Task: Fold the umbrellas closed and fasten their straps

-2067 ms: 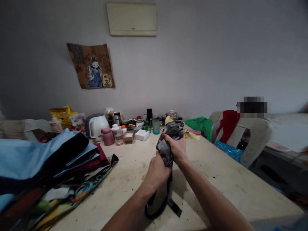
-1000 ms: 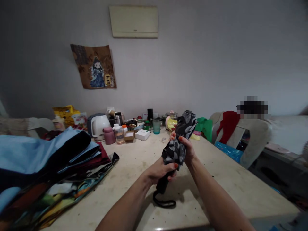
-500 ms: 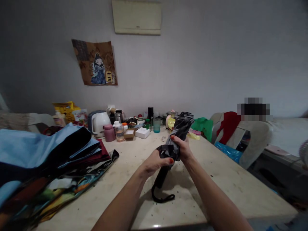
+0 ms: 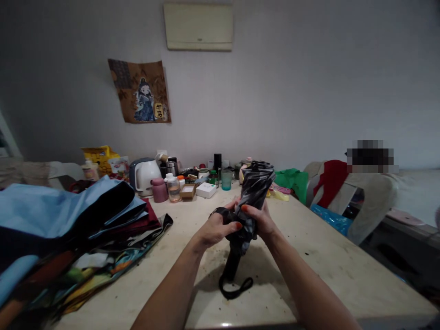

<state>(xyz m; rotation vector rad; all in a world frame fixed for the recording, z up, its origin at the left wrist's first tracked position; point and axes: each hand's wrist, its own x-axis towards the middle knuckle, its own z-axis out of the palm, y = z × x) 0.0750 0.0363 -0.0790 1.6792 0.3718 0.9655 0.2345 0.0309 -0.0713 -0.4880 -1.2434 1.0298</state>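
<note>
A folding umbrella [image 4: 256,188] with black and grey patterned cloth stands slightly tilted over the table, its cloth bunched together. Its black handle [image 4: 233,266] points down toward the tabletop, and a black wrist strap [image 4: 235,293] loops on the surface. My left hand [image 4: 215,229] is closed on a fold of the cloth at the lower left, thumb pressed on top. My right hand [image 4: 259,217] wraps round the bundle from the right, thumb across its front. Parts of the fingers of both hands are hidden behind the cloth.
Folded umbrellas in light blue [image 4: 68,206] and multicoloured cloth [image 4: 89,279] cover the table's left side. A white kettle [image 4: 146,176], a pink jar [image 4: 159,190], a white box [image 4: 206,190] and a teal cup [image 4: 226,179] line the back. Chairs [image 4: 367,206] stand at right.
My left hand has drawn a flap of cloth out to the left. The umbrella is a little more upright, and the view has shifted slightly.
</note>
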